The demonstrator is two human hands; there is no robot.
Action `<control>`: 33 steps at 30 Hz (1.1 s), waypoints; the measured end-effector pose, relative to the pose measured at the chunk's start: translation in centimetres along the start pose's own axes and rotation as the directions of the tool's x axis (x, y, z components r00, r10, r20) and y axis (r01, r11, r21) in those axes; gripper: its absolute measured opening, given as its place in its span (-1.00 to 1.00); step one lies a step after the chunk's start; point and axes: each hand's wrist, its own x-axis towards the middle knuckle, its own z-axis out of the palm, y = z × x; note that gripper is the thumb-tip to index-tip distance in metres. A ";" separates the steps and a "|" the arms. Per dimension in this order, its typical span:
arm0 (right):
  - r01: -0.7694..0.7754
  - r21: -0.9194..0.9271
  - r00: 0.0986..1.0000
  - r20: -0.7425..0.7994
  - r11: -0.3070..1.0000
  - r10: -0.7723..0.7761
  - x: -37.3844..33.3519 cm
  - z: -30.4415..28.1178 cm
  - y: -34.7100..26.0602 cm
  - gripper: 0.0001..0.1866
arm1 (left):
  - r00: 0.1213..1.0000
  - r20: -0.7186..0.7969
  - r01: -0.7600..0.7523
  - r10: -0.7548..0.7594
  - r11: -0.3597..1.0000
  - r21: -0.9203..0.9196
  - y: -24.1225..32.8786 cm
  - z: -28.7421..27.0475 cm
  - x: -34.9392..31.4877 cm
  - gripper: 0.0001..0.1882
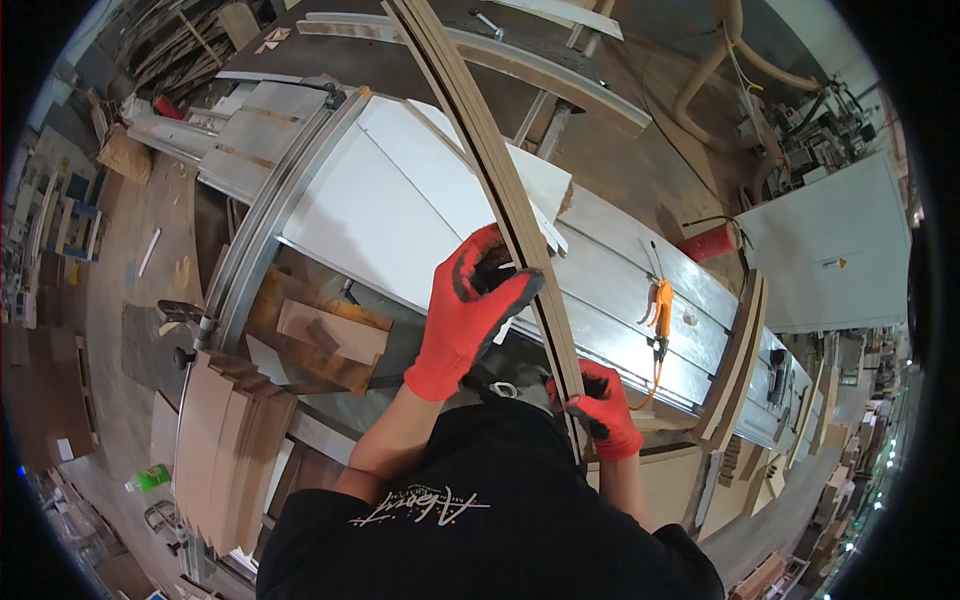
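Note:
A bundle of long, narrow brown wood strips (481,150) runs slantwise in front of me, from the top of the view down to my waist. My left hand (468,305), in a red glove with dark fingertips, wraps round its middle, thumb across the near side. Lower down, my right hand (604,408), gloved the same way, grips the bundle near its bottom end. Some fingers of both hands are hidden behind the strips. Beneath them lies a pale metal machine table (390,190) with long grooves.
An orange air blow gun (661,308) with a hose lies on the table, right of the strips. Curved boards (735,365) rest at the table's right end. Cut brown panels (225,440) stand stacked at lower left, near a green bottle (150,478). A white cabinet (825,245) stands far right.

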 end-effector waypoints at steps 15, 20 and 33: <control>0.044 -0.134 0.983 0.183 0.990 -0.019 6.2 -3.6 -3.5 -0.58 | 0.959 -0.073 -0.278 0.272 0.958 -0.077 -0.5 3.2 3.0 -0.47; 0.336 -0.239 0.928 0.248 0.911 -0.277 13.4 -4.8 -2.8 -0.53 | 0.952 -0.237 -0.221 0.194 0.971 -0.093 1.9 5.7 10.2 -0.60; 0.630 -0.366 0.776 0.328 0.685 -0.539 29.9 0.1 -3.7 -0.52 | 0.800 0.041 -0.570 0.598 0.738 0.361 3.9 3.9 17.2 -0.73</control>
